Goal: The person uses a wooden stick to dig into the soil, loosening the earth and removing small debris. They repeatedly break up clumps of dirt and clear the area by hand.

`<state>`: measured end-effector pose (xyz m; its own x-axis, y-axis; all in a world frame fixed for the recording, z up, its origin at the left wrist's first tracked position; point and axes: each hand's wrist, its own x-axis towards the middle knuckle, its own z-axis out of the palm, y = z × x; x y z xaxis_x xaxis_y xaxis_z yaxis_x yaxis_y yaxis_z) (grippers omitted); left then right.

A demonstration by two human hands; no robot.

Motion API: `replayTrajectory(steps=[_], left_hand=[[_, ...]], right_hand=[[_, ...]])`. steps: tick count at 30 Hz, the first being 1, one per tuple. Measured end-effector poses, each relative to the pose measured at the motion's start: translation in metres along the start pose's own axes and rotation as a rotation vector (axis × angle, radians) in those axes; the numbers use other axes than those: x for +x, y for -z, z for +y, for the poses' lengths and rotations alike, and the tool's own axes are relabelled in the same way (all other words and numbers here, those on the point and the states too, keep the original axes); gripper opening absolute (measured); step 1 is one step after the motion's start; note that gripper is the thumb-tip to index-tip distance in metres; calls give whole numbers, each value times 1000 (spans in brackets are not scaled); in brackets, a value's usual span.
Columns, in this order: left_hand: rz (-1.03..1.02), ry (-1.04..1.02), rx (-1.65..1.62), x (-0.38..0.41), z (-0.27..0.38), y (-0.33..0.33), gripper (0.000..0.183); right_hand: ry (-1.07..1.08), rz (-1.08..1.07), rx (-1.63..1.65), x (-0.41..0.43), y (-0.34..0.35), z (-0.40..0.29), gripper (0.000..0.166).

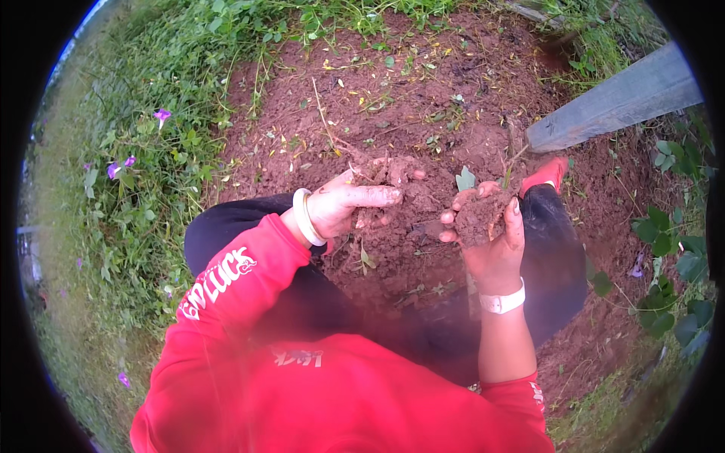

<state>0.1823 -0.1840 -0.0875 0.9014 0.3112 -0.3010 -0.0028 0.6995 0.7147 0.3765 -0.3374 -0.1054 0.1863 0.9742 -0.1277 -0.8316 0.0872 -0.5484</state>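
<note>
My left hand [342, 205], wearing a light-coloured bangle [307, 218], holds a lump of wet reddish-brown soil [393, 169]. Its thumb lies across the near side of the lump, and thin roots or twigs stick up there. My right hand [491, 261], palm up, is cupped around another clod of soil [481, 218] with the thumb against its right side. Bits of grass stand out of this clod's top. Mud coats the fingers of both hands. Below and between them lies loose, broken soil [391, 255].
A grey square post [614, 99] rises at the upper right beside my red-shod foot [545, 174]. Dense green vines [130, 153] with purple flowers border the left. Broad-leaved creepers [660, 232] grow on the right. Fallen leaves and a thin twig [323, 110] lie on the dirt ahead.
</note>
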Motion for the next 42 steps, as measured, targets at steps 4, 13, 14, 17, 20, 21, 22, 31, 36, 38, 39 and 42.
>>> replayTrajectory(steps=[4, 13, 14, 17, 20, 21, 22, 31, 36, 38, 39, 42], left_hand=[[30, 28, 129, 1, -1, 0, 46], [196, 50, 365, -1, 5, -37, 41], [177, -24, 446, 1, -3, -30, 43], [170, -62, 759, 3, 2, -28, 48], [155, 175, 401, 2, 13, -40, 51], [162, 151, 401, 2, 10, -38, 51], [168, 127, 400, 3, 3, -33, 52], [147, 123, 370, 2, -1, -25, 43], [159, 63, 104, 3, 0, -17, 46], [114, 51, 153, 2, 0, -15, 49], [93, 46, 181, 3, -2, -14, 48], [-1, 91, 264, 4, -5, -10, 43]], right_hand=[[-11, 56, -142, -1, -8, -1, 37], [-10, 193, -890, 2, -25, 9, 18], [21, 196, -897, 2, -23, 13, 20], [75, 200, -1038, 3, -21, 12, 19], [93, 194, -1078, 2, -20, 10, 16], [113, 168, -1082, 2, -21, 10, 16], [134, 143, -1087, 2, -22, 10, 15], [105, 155, -935, 0, -25, 10, 10], [58, 188, -538, -5, -14, -2, 13], [-20, 112, -384, -5, -13, -4, 13], [-59, 77, -308, -5, -13, -4, 13], [1, 101, -567, -5, -20, 0, 13]])
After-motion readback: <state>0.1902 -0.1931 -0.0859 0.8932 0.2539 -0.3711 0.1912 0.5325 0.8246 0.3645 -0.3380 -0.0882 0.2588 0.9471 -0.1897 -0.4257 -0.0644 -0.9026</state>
